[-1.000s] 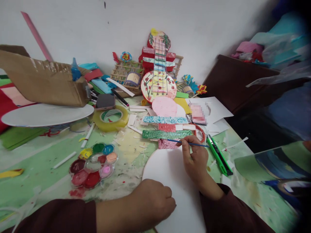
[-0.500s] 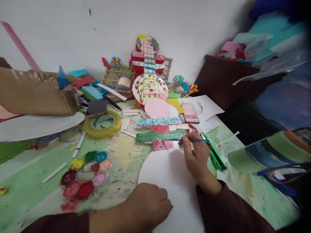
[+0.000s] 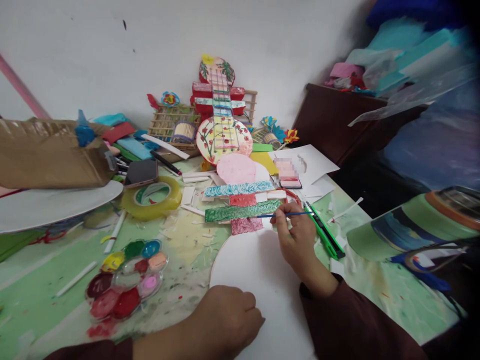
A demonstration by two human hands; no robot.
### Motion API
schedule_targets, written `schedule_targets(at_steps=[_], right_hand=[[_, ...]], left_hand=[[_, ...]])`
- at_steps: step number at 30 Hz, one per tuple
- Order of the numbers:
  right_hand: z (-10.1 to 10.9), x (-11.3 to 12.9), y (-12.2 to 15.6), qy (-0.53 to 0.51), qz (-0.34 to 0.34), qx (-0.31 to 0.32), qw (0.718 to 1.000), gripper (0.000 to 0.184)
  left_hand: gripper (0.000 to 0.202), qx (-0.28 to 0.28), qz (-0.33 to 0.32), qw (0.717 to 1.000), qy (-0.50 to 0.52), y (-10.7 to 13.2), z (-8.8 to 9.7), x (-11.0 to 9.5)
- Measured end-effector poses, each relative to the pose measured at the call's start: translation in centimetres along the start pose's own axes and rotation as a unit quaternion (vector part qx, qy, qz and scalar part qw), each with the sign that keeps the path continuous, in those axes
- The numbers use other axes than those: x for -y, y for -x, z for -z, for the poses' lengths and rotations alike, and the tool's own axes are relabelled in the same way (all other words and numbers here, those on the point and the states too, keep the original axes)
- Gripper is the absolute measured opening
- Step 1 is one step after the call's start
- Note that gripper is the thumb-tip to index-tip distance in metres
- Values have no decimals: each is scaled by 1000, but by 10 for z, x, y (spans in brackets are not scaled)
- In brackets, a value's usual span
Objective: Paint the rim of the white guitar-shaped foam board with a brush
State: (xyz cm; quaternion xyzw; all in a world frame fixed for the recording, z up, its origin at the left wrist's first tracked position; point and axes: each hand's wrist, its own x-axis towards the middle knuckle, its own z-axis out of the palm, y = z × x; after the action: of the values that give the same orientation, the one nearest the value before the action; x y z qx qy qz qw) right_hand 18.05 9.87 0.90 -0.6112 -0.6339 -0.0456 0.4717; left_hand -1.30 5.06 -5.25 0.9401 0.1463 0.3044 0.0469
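Note:
My right hand (image 3: pixel 294 235) pinches a thin blue paintbrush (image 3: pixel 296 214), whose tip touches the right end of a green painted strip (image 3: pixel 240 212). That strip belongs to a craft piece with a blue strip (image 3: pixel 238 188), red textured sections (image 3: pixel 245 225) and a pink round top (image 3: pixel 236 168). My left hand (image 3: pixel 227 315) is curled into a fist, resting on the left edge of a white round board (image 3: pixel 258 280) below the strips. A paint palette (image 3: pixel 125 272) with several colour wells lies to the left.
A yellow tape roll (image 3: pixel 152 196), a phone (image 3: pixel 141 172), a cardboard box (image 3: pixel 48 152) on a white oval board (image 3: pixel 56 202), a green utility knife (image 3: pixel 324 232), white papers (image 3: pixel 311 165), a finished decorated model (image 3: pixel 221 125) against the wall, a dark cabinet (image 3: pixel 333 122) at right.
The view has drifted, so everything sits further left in frame. My right hand stays on the brush at the green strip; my left fist stays on the white board.

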Motion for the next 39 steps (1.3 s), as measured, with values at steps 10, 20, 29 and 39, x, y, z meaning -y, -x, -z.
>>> schedule_targets(at_steps=[10,20,29,39], right_hand=[[2,3,0,-42,14,-21,999,23],[-5,5,4,-38,33,18,999,20],[-4,4,3,-28,20,26,999,20],[-5,5,5,-39,25,21,999,20]], left_hand=[[35,-6,-7,1000,-8,-2,1,-1],[34,13,-15,1000,-1,-3,4,1],[29,14,-15,1000,-7,-1,1,0],[26,25,-8,1000,3,-1,2,1]])
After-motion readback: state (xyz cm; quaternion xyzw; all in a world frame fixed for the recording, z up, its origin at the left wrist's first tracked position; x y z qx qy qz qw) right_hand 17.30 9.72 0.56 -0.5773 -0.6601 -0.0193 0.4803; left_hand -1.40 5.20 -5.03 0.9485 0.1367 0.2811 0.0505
